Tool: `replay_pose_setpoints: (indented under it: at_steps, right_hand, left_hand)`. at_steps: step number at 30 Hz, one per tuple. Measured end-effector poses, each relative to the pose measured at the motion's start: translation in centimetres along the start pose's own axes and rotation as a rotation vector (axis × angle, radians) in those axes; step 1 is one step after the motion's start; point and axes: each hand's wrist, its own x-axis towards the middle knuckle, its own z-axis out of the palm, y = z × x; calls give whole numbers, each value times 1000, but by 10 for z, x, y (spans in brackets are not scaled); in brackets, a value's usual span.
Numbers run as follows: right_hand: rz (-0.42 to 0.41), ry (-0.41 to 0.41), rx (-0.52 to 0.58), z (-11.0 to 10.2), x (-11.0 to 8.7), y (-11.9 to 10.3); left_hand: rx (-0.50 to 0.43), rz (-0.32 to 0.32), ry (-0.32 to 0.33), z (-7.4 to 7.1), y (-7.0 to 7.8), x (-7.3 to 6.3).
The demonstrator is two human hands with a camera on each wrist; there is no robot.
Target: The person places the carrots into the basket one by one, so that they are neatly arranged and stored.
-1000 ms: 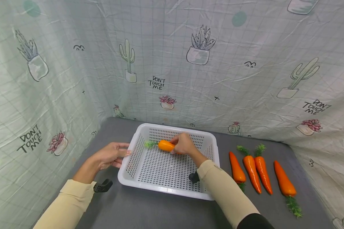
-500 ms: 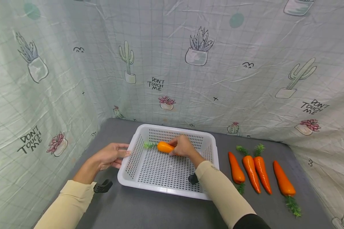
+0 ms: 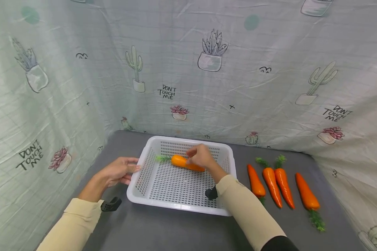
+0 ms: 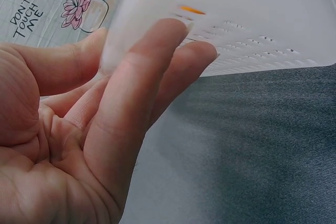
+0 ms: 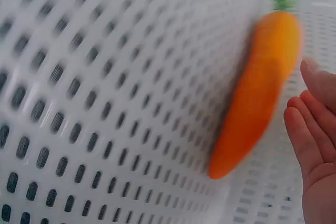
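Observation:
A white perforated plastic basket point(image 3: 182, 206) stands on the grey table. My left hand point(image 3: 117, 172) holds its left side, thumb at the rim and fingers against the outer wall, as the left wrist view shows. Inside, along the far wall, lies an orange carrot point(image 3: 179, 160) with a green leafy top pointing left. My right hand point(image 3: 202, 157) is over the carrot's middle. In the right wrist view its fingers point(image 5: 304, 135) are loosely bent beside the carrot point(image 5: 257, 93), with a gap between them and nothing held.
To the right of the basket, several more carrots lie on the table, among them a leftmost one point(image 3: 256, 183) and a rightmost one point(image 3: 307, 193) with its leaves toward me. A curtain printed with cacti point(image 3: 213, 52) hangs behind and on both sides of the table point(image 3: 163, 230).
The right hand's fingers have let go of the carrot and lifted slightly, so its tip now shows. The carrot stays in the basket. The left hand keeps its place; the head view has shifted slightly.

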Motion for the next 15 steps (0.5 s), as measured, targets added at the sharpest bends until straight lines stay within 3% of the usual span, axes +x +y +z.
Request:
replay_pose_setpoints:
  at_steps: [8,15]
  right_hand:
    - [8,47,220,-27,-12,-9]
    - [48,-8,465,-60,-24,-12]
  left_hand:
    - [-7,2,-14,-1,0,-3]
    - [0,0,-22,2,2,-2]
